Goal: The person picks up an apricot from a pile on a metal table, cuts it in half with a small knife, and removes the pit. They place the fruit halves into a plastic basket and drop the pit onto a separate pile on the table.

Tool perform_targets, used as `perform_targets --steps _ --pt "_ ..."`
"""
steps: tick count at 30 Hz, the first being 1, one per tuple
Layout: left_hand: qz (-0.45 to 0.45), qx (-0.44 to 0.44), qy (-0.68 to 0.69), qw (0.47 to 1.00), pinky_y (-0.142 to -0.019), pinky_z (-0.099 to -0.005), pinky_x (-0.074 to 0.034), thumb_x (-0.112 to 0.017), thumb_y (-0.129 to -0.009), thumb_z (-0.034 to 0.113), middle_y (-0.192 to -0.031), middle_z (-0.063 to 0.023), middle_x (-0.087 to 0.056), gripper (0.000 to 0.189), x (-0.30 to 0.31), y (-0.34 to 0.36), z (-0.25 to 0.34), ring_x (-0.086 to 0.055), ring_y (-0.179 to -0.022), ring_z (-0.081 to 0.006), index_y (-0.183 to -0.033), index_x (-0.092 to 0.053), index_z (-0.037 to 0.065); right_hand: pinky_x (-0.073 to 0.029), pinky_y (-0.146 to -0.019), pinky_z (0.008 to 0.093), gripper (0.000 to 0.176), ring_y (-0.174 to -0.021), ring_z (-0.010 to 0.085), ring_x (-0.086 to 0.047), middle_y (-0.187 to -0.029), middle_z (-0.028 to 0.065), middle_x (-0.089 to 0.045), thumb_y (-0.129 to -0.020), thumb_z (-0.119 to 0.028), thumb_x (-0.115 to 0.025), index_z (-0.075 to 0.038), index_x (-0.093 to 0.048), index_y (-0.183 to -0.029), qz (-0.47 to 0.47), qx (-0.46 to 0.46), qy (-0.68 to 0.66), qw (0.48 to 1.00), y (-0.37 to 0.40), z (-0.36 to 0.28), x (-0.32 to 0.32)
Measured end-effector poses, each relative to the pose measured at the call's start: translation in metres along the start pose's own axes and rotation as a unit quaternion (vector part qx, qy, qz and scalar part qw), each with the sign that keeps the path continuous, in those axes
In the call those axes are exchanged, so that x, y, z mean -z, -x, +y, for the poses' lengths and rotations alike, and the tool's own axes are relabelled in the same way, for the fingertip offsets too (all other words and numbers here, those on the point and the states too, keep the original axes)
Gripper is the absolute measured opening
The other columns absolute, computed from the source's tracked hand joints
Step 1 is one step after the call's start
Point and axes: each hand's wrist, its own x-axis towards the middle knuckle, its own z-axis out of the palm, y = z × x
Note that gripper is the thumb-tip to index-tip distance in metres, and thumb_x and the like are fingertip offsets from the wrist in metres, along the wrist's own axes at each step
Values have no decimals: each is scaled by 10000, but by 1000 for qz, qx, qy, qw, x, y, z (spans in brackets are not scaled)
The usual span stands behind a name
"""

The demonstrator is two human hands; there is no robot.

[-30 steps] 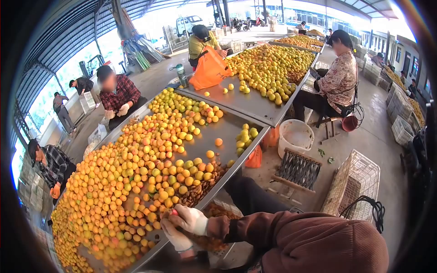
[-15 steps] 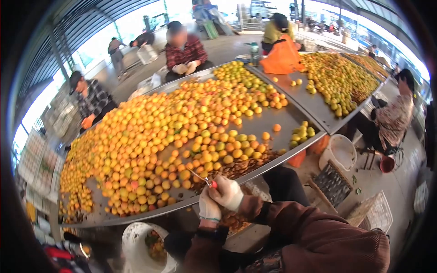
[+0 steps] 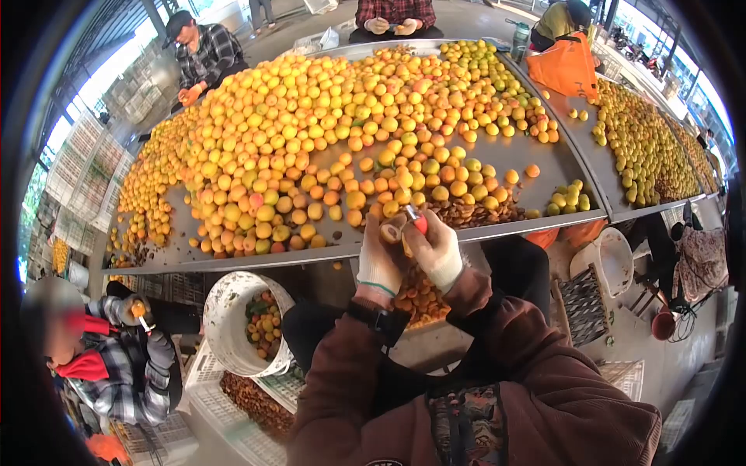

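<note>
In front of the metal table edge, my left hand, in a white glove, is closed around an apricot that looks cut open. My right hand, also gloved, grips a small knife by its red handle, right against the fruit. Part of the blade is hidden by the fingers and fruit. Beyond my hands lies a wide pile of whole apricots. A heap of brown pits sits at the table's near edge. Below my hands are orange apricot pieces, partly covered by my arms.
The sorting table spans the space before me. A white bucket with fruit stands at my left, beside a crate of brown pits. Another person works at lower left; others sit around. An orange bag rests on the table.
My view has tilted downward, bringing the person at lower left into sight. My hands have come up before me, and an opened apricot now shows in the left one, with the knife against it.
</note>
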Motion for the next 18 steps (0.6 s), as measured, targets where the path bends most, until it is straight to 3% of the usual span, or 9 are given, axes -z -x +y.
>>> perform_targets --steps 1,2,3,5,6,9,10,15,18 --pt "-50 20 2 999 -869 -362 -475 -400 -981 511 -972 -34 -598 439 10 -4 0 -577 -959 -185 -1085 -569 120 -458 -570 307 152 -631 122 -558 -685 18 -562 -895 -149 -591 -5 -569 -850 -36 56 148 987 -2 0 1" --pt "44 22 -2 999 -743 -328 -496 -417 -980 495 -939 -23 -605 412 -27 16 -1 -594 -873 -173 -1081 -561 122 -471 -581 311 152 -627 129 -562 -678 35 -566 -880 -142 -609 -15 -553 -815 -23 87 154 984 -6 -4 -3" --pt "48 20 1 999 -743 -328 -496 -417 -980 495 -939 -23 -605 412 -21 16 0 -594 -873 -173 -1081 -561 122 -474 -587 300 147 -629 127 -559 -709 26 -571 -893 -143 -596 -30 -531 -826 -32 39 90 995 -4 -13 -3" --pt "-9 49 -46 998 -576 -272 -451 -411 -984 489 -846 -14 -610 399 -11 13 2 -589 -733 -148 -1045 -557 123 -450 -569 256 122 -620 92 -524 -722 1 -547 -909 -135 -570 -50 -506 -848 16 14 -68 997 -15 -13 -12" --pt "-6 48 -43 998 -576 -272 -451 -411 -984 489 -846 -14 -610 399 -6 13 2 -589 -733 -148 -1045 -557 123 -398 -516 214 121 -567 56 -465 -728 -22 -518 -922 -138 -553 -75 -480 -849 33 -84 -173 981 -13 -18 -9" --pt "14 33 -121 992 -428 -240 -373 -398 -988 500 -649 -21 -554 422 -10 17 4 -520 -514 -125 -891 -565 124 -288 -444 225 230 -468 70 -374 -591 -21 -451 -949 -255 -537 -99 -497 -785 47 -20 -136 989 -28 -20 -6" --pt "73 20 -139 987 -400 -261 -310 -403 -976 529 -591 -3 -490 446 -23 21 2 -434 -447 -126 -916 -561 117 -288 -444 225 230 -468 70 -374 -591 -21 -451 -949 -255 -537 -99 -497 -785 47 -21 -136 989 -32 -22 -7" --pt "23 -14 -246 969 -390 -251 -311 -394 -972 552 -553 -15 -488 476 -17 22 -9 -444 -428 -136 -912 -560 110 -216 -390 244 351 -418 75 -310 -542 -35 -363 -945 -319 -564 -132 -412 -690 62 -87 -279 954 -44 -30 -14" --pt "12 -7 -263 965 -381 -243 -310 -384 -976 549 -551 -21 -498 483 -14 23 -11 -459 -423 -133 -944 -567 104 -200 -377 243 350 -411 69 -299 -542 -40 -351 -943 -299 -570 -138 -397 -684 79 -53 -265 960 -45 -27 -18"
